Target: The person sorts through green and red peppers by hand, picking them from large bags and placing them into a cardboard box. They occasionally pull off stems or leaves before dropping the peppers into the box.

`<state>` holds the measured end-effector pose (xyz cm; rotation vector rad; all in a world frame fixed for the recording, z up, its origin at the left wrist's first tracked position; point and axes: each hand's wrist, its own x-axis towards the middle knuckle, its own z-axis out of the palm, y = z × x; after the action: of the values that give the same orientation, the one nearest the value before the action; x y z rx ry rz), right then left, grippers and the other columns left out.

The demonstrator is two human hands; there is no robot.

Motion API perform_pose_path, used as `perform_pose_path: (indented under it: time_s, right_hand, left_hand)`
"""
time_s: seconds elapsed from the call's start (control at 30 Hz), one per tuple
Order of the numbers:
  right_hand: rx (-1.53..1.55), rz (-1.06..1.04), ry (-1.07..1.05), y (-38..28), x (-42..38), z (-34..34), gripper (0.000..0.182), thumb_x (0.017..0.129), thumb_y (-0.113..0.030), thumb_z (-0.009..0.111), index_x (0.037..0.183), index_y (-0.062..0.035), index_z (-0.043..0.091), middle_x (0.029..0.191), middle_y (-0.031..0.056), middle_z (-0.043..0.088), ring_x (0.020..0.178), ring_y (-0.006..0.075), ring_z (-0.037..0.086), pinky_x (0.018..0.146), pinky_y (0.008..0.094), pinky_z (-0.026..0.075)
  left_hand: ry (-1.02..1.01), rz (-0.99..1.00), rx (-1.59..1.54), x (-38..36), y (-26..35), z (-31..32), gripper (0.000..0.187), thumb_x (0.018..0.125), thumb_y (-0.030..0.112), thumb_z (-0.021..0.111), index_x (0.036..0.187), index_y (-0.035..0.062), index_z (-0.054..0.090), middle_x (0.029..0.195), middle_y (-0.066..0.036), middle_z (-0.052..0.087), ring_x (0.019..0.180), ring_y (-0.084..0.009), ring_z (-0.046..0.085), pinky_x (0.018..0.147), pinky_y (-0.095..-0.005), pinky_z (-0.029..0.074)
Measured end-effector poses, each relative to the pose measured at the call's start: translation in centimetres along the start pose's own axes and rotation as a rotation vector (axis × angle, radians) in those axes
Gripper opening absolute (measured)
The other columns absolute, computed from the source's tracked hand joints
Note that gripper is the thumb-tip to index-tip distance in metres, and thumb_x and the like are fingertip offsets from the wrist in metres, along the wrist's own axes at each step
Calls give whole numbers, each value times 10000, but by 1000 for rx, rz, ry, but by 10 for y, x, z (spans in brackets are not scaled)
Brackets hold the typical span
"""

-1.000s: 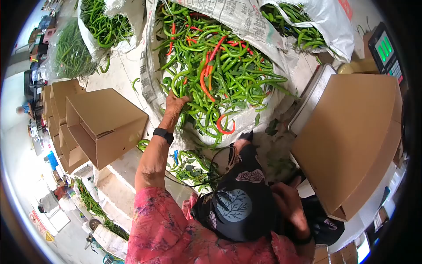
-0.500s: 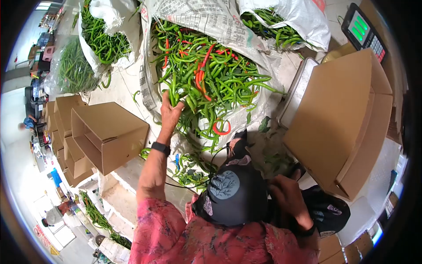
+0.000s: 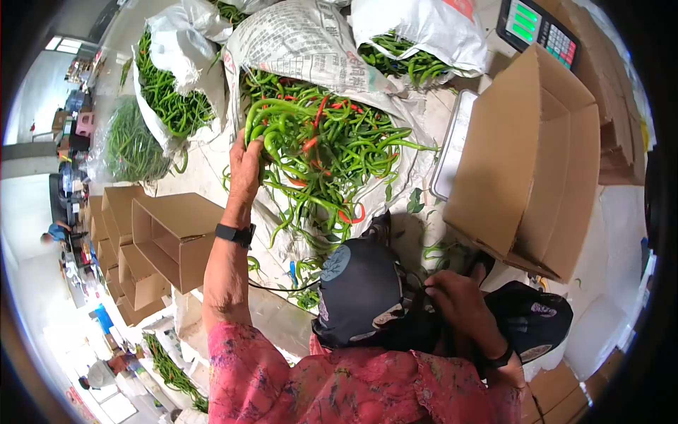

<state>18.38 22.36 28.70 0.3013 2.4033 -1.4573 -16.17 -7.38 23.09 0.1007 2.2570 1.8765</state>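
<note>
My left hand (image 3: pixel 246 166) is closed on a bunch of long green chili peppers (image 3: pixel 277 121), at the left edge of a pile. Under and beside the bunch lies the pile of green chili peppers (image 3: pixel 353 152), with some red ones among them, spilling from an open woven sack (image 3: pixel 311 46). My right hand (image 3: pixel 458 300) is near my right knee, its fingers curled together. Whatever it may hold is too dark to make out. A black patterned cloth (image 3: pixel 360 290) covers my left knee.
At right, a large open cardboard box (image 3: pixel 498 155) stands beside a metal scale platform (image 3: pixel 453 145) with a lit display (image 3: pixel 524 22). Smaller boxes (image 3: pixel 180 237) are stacked at left. More sacks of green peppers (image 3: pixel 173 99) lie behind. A person (image 3: pixel 58 232) is far left.
My left hand has drawn back left with green peppers gathered in it, lifted from the pile. My right hand stays by the knee, fingers slightly shifted. The camera view has turned.
</note>
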Motion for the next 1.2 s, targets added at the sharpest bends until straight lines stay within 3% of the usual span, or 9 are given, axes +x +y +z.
perform_pose_path:
  time_s: [0.1,0.33,0.5,0.63,0.7,0.9,0.97,1.07,1.2]
  right_hand:
    - [35,46,-13,-9,-5,-7,147,856,-115,638,957,-9,646,935,154,670,920,336,647,823,368,474]
    - [207,13,60,-30,-14,-31,121,866,-125,646,951,-42,664,777,125,659,693,233,647,649,314,497]
    - [380,-13,188,-46,-23,-47,120,886,-122,627,943,-22,660,771,76,664,690,161,637,635,288,487]
    - [307,-165,432,-78,-12,-81,143,894,-120,618,987,-14,646,888,80,662,794,147,635,682,266,486]
    - [287,-429,485,-103,3,-105,231,887,-111,612,1102,-27,607,1050,109,635,944,174,614,737,289,496]
    - [-62,-959,574,-156,63,-107,321,870,-116,621,1177,-39,565,1065,135,620,1010,313,596,811,421,508]
    - [-37,-948,410,-151,61,-108,219,885,-112,611,1084,-19,604,902,113,642,845,268,638,752,365,521]
    - [394,-401,199,-136,41,-112,169,926,-140,596,1014,1,629,798,59,644,731,105,611,602,250,493]
    - [449,-239,283,-95,18,-132,225,950,-187,556,1054,-5,639,842,75,658,754,105,621,614,226,490]
  left_hand:
    - [-57,-38,-73,-20,48,15,311,936,164,480,1193,20,579,871,-11,614,678,-81,528,602,-235,446]
    - [-384,-45,-515,-47,117,32,368,930,170,449,1242,-21,491,930,-89,591,689,-147,543,589,-277,444]
    - [-460,-91,-323,-69,157,30,506,854,254,542,1258,-47,501,987,-117,613,748,-174,600,591,-280,495]
    - [-592,-42,-296,-87,206,33,609,776,302,602,1260,-59,519,1076,-126,660,828,-155,643,751,-258,535]
    - [-580,21,117,-105,234,45,627,755,327,609,1247,-53,536,1057,-127,666,850,-156,646,767,-258,533]
    - [-749,-232,-291,-150,236,64,732,671,345,601,1276,-56,510,1067,-153,648,887,-223,659,813,-307,530]
    - [-696,-320,-408,-154,214,63,661,726,389,628,1209,-54,539,1019,-147,639,789,-200,660,688,-284,548]
    - [-891,-239,-610,-151,187,64,586,848,488,593,1078,-48,539,830,-116,580,491,-150,558,349,-253,428]
    - [-901,-462,-939,-149,154,65,546,926,418,563,1217,-36,484,821,-110,588,542,-132,547,383,-257,414]
